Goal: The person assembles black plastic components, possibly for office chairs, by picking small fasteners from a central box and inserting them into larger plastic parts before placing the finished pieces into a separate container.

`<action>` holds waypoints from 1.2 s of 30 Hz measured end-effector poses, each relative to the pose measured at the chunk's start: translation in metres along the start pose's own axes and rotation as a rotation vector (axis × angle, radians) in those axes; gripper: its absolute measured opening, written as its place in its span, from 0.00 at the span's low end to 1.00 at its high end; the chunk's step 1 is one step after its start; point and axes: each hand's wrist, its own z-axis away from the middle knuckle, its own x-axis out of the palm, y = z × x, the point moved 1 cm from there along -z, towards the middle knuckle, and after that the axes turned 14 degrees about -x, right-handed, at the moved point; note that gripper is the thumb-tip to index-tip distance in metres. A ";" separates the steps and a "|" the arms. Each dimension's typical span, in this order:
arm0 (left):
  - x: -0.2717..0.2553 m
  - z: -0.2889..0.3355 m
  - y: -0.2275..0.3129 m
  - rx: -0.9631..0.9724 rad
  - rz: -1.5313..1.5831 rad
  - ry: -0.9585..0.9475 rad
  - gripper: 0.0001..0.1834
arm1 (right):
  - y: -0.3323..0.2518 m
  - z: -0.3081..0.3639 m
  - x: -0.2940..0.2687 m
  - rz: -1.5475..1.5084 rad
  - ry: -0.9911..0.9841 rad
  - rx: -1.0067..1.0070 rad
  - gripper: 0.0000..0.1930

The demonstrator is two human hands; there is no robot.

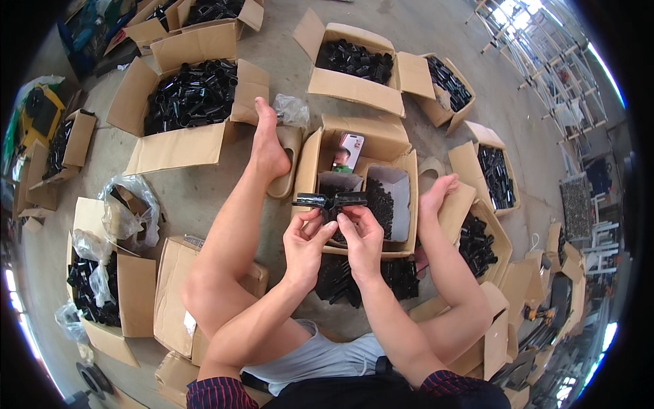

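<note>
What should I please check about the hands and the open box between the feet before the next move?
1. Left hand on the black pieces: ok, gripping from the near side.
2. Right hand on them too: ok, its thumb close to the left one.
3. Black pieces fully joined in the middle: cannot tell, too small and dark there.
4. Small dark parts in the right-hand grey tray: ok, plenty visible.
5. Phone out of the open box: not ok, it is propped inside at the far end.
</note>
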 end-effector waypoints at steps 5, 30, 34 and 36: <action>-0.003 0.000 0.011 -0.107 -0.044 -0.044 0.18 | 0.004 -0.002 -0.007 0.092 -0.009 0.016 0.07; 0.009 0.028 0.007 -0.220 -0.509 -0.275 0.19 | -0.007 0.044 -0.070 -0.182 0.066 -0.020 0.22; 0.022 0.049 -0.014 -0.091 -0.539 -0.348 0.24 | -0.012 0.063 -0.090 -0.149 0.081 -0.049 0.21; 0.022 0.050 -0.015 -0.081 -0.585 -0.387 0.23 | -0.019 0.071 -0.091 -0.198 0.126 -0.041 0.20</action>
